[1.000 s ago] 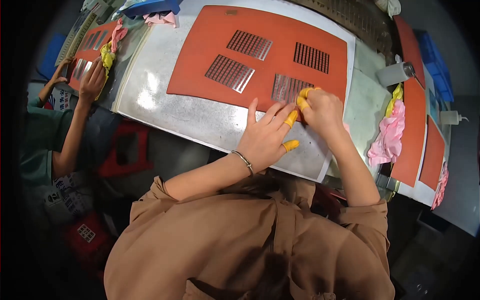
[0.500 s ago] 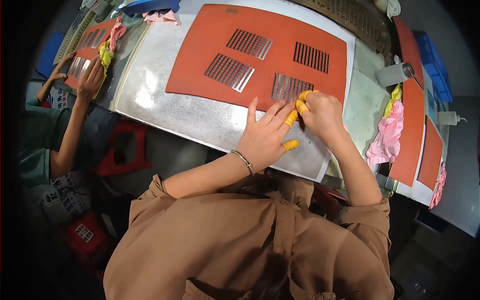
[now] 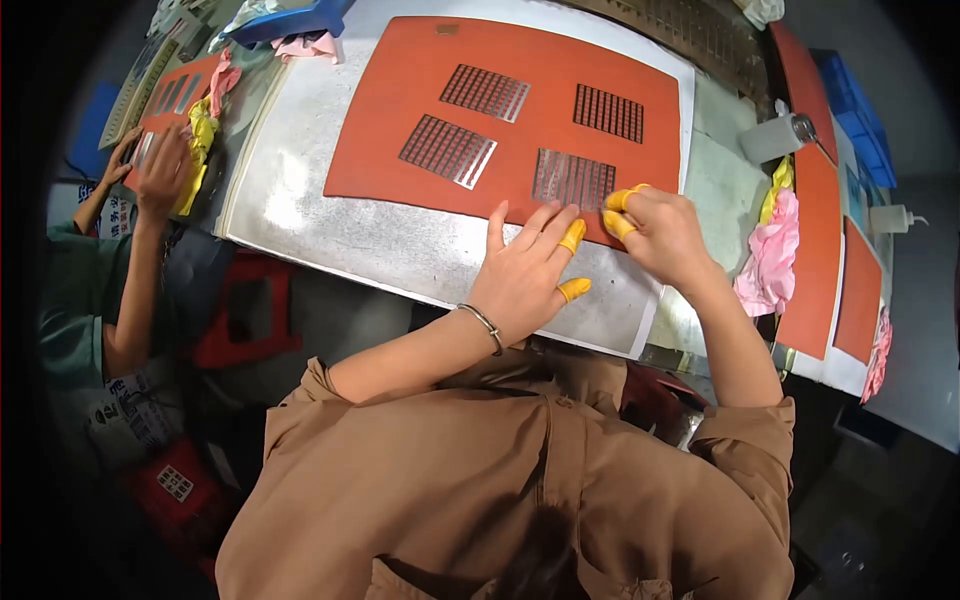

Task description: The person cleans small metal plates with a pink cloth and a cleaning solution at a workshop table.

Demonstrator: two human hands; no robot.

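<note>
Four thin dark slotted metal sheets lie on an orange mat [image 3: 365, 130]: the far left sheet [image 3: 485, 93], the far right sheet [image 3: 609, 113], the near left sheet [image 3: 447, 151] and the near right sheet [image 3: 573, 180]. My left hand [image 3: 525, 265] lies flat with fingers stretched, fingertips at the near edge of the near right sheet. Yellow finger cots cover two of its digits. Beside that sheet's right corner, my right hand [image 3: 665, 238] is closed in a pinch, yellow cots on thumb and forefinger. Whatever the pinch holds is too small or hidden to make out.
A co-worker's hand [image 3: 165, 175] works at another orange mat on the left. Right of my mat are a pink cloth [image 3: 770, 245], a clear bottle [image 3: 775, 138] and more orange mats [image 3: 815, 260]. A blue tray [image 3: 290, 22] stands at the far left.
My right hand has shifted slightly right, from over the near right sheet's corner to just beside it. My left hand stays nearly in place. The whole view has shifted a little.
</note>
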